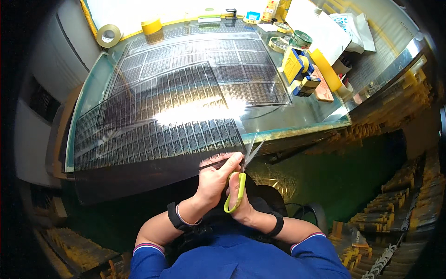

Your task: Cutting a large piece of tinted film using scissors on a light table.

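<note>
Near the table's front edge, my left hand (214, 180) is closed on the near right corner of a dark, see-through film sheet (153, 143), its thumb pressed on top. The sheet carries rows of small repeated patterns and spreads over the table, with a plain dark strip hanging past the front edge. Right beside it, my right hand (241, 208) grips a pair of scissors (241, 188) by their lime green handles. Their blades point up and away from me, spread apart, by the sheet's right edge. Whether they touch the film I cannot tell.
More patterned film (253, 69) lies flat on the glass-topped table (274, 132). A yellow tape roll (151, 27) and a wider tape roll (108, 36) stand at the back left. At right are a blue and yellow tape dispenser (297, 69) and a green roll (302, 39).
</note>
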### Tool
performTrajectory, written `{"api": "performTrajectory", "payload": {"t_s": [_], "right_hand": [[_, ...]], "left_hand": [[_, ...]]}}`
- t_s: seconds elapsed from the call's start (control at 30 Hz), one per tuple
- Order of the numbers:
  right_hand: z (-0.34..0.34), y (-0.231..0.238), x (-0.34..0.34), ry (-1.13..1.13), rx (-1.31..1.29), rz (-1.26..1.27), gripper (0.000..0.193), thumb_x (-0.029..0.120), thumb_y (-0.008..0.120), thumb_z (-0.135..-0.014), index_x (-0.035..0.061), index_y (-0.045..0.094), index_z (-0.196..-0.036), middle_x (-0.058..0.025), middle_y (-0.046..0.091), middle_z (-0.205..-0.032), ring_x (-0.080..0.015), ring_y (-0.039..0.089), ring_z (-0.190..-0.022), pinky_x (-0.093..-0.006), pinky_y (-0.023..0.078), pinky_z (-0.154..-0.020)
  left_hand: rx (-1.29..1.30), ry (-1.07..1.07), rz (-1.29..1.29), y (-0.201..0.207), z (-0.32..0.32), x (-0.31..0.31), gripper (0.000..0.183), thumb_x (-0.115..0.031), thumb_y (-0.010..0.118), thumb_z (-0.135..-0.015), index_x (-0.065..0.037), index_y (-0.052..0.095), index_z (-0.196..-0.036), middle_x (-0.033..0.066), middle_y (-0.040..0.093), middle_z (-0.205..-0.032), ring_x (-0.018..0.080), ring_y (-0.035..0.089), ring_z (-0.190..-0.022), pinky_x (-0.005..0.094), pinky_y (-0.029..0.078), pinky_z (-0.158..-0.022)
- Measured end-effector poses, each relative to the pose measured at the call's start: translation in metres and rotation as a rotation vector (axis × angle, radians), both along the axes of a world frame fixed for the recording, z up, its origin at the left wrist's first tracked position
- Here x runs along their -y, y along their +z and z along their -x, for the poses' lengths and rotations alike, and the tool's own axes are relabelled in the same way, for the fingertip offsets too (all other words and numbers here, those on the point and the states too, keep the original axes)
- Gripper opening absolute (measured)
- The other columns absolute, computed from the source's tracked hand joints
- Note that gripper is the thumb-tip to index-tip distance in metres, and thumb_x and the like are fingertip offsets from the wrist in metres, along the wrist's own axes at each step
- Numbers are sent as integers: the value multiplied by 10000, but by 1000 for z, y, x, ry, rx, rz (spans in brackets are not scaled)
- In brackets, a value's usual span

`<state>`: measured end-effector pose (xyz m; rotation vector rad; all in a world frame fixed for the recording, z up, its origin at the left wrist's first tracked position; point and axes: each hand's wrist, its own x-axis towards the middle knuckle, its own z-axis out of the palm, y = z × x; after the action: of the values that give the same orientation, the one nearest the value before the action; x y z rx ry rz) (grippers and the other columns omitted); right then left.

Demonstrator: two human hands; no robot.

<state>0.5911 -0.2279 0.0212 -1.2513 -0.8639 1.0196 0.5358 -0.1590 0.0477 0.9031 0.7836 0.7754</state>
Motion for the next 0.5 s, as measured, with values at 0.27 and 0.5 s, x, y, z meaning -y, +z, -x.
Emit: {"api": "performTrajectory", "payload": {"t_s": [0.27,0.5], "right_hand": [[2,-5,-2,-23,-26,-3,395,326,308,-938,-12,389,-1125,-153,477,-1018,-234,458,-956,-323,353,-844],[1,-6,-3,-31,51,-41,388,339,303,-936,-12,411,-1063,-153,486,-956,-233,472,-889,-335,374,-784]], "left_hand": [[-19,10,38,3,-1,2,168,-203,634,-795,-36,630,-818,-5,569,-665,69,516,-582,204,413,-526],[42,-33,152,6,-1,3,154,-202,624,-803,-48,626,-805,-9,563,-639,70,500,-524,197,394,-468]]}}
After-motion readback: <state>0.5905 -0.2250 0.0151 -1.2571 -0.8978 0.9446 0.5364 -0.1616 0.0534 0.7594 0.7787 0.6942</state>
